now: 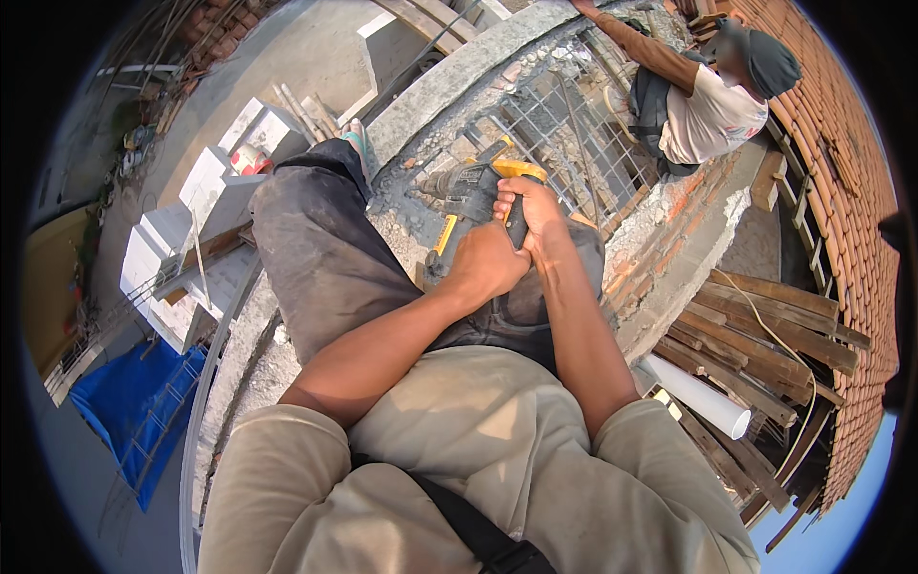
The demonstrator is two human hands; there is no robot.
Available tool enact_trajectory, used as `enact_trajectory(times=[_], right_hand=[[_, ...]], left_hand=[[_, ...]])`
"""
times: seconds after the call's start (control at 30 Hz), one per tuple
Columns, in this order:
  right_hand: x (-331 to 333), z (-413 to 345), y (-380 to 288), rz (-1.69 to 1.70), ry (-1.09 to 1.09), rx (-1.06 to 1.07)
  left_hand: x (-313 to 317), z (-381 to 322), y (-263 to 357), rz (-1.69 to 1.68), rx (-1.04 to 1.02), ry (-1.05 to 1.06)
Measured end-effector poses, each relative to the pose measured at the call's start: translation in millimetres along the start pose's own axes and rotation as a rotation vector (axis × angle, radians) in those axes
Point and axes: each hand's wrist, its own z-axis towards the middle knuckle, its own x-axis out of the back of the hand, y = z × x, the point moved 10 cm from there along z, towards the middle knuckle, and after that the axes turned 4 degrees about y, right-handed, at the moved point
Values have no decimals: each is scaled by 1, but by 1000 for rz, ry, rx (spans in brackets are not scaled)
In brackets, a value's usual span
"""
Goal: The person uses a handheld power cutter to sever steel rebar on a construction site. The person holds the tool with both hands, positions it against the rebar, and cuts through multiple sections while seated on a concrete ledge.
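A yellow and black rotary hammer drill [470, 188] lies between my thighs, its chuck end pointing to the upper left over rough concrete. My left hand [479, 264] is closed around the lower part of its rear handle, the thumb side near my other wrist. On the upper part of that black handle, my right hand [532, 204] is wrapped with curled fingers. Whether a bit sits in the chuck is not clear. Beyond the drill, a steel reinforcing mesh [574, 136] spans an opening in the broken concrete.
A co-worker [710, 107] crouches at the upper right beside the mesh. A curved concrete ledge [459, 72] runs past my foot. White blocks [215, 186] and a blue tarp [140, 409] lie lower at left. Timber planks [760, 323], a white pipe [706, 403] and a tiled roof [846, 215] are at right.
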Motion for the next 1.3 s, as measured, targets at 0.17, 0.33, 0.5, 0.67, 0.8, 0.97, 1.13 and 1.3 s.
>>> enact_trajectory(times=[0.17, 0.33, 0.5, 0.67, 0.8, 0.97, 1.13, 1.3], right_hand=[[-4, 22, 33, 88, -88, -72], [11, 45, 44, 197, -93, -135], [29, 61, 52, 222, -51, -118], [49, 70, 70, 255, -10, -134], [68, 64, 69, 270, 44, -111], [60, 36, 40, 212, -7, -69], [36, 17, 15, -44, -3, -109], [3, 43, 3, -223, -1, -125]], left_hand=[[-11, 3, -29, 59, 3, -14], [-39, 19, -54, 162, 169, -231], [-45, 27, -52, 191, 125, -284], [-52, 27, -57, 213, 155, -311], [-61, 22, -50, 231, 192, -420], [-33, 4, -10, 83, 75, -198], [-32, 0, -5, -2, 126, -87], [-27, 15, -28, -87, 201, 0]])
